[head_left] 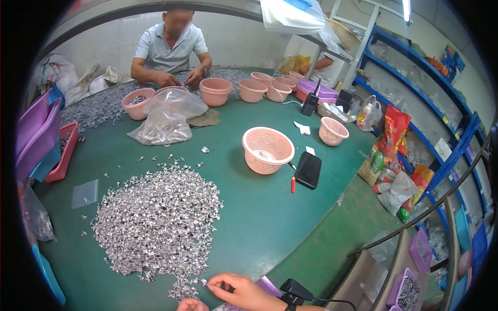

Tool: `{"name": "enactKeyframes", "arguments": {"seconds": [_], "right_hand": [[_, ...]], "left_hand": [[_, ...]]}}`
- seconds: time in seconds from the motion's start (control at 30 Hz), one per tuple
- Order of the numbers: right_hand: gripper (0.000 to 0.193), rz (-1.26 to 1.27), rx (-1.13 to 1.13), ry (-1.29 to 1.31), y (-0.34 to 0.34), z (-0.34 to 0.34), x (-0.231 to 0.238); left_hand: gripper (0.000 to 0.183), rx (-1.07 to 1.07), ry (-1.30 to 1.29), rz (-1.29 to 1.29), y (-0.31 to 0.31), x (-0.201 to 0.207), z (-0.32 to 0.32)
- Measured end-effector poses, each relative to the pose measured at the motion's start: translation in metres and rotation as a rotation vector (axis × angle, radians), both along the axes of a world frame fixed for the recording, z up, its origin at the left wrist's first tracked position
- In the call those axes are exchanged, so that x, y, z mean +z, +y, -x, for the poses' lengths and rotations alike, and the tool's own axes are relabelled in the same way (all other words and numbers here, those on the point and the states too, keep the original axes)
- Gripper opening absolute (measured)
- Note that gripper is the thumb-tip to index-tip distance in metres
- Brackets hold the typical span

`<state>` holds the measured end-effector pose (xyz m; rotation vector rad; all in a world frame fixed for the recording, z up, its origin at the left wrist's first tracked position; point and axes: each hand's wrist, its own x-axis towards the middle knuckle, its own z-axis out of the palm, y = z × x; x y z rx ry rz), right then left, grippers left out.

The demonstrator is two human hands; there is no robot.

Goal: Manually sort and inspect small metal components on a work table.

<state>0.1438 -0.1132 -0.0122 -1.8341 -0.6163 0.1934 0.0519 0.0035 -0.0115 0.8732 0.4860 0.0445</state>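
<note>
A broad heap of small silvery metal parts (155, 217) lies on the green table, with a narrow tail running toward me. Beside that tail, my right hand (236, 291) is closed, thumb and forefinger pinching one small metal part (204, 282). My left hand (192, 305) is curled at the lower edge, just left of it; the picture's edge cuts it off, and whatever it holds is hidden. Beyond the heap to the right stands a pink plastic basket (268, 165) with a few small parts at its bottom.
A black phone (309, 169) and a small red stick-like object (293, 184) lie right of the basket. A clear bag of parts (168, 124) sits behind the heap. Across the table a co-worker (174, 49) handles small parts near several pink tubs (216, 93). Purple bins (39, 135) stand left.
</note>
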Motion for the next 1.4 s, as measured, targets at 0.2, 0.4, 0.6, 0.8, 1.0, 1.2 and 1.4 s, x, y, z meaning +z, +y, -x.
{"name": "enactKeyframes", "arguments": {"seconds": [0.2, 0.4, 0.6, 0.8, 1.0, 1.2, 1.4], "right_hand": [[0.015, -0.120, 0.183, 0.294, -0.012, 0.011, 0.015], [0.014, -0.213, 0.174, 0.250, -0.019, 0.009, 0.013], [0.017, -0.211, 0.257, 0.234, -0.017, 0.013, 0.014], [0.016, -0.168, 0.243, 0.236, -0.018, 0.016, 0.015], [0.016, -0.171, 0.269, 0.226, -0.018, 0.013, 0.019], [0.015, -0.146, 0.280, 0.160, -0.019, 0.011, 0.020], [0.015, -0.186, 0.254, 0.267, -0.019, 0.014, 0.016]], "left_hand": [[0.017, -0.014, -0.023, -0.177, -0.002, -0.005, 0.001], [0.013, -0.081, -0.107, 0.007, -0.002, -0.004, -0.003], [0.012, -0.065, -0.152, -0.036, 0.001, -0.005, 0.005], [0.012, -0.060, -0.141, -0.033, -0.001, -0.005, 0.004], [0.013, -0.051, -0.166, -0.055, -0.001, -0.006, 0.002], [0.013, -0.064, -0.158, -0.148, 0.000, -0.005, 0.003], [0.015, -0.052, -0.168, -0.172, 0.000, -0.007, 0.004]]}}
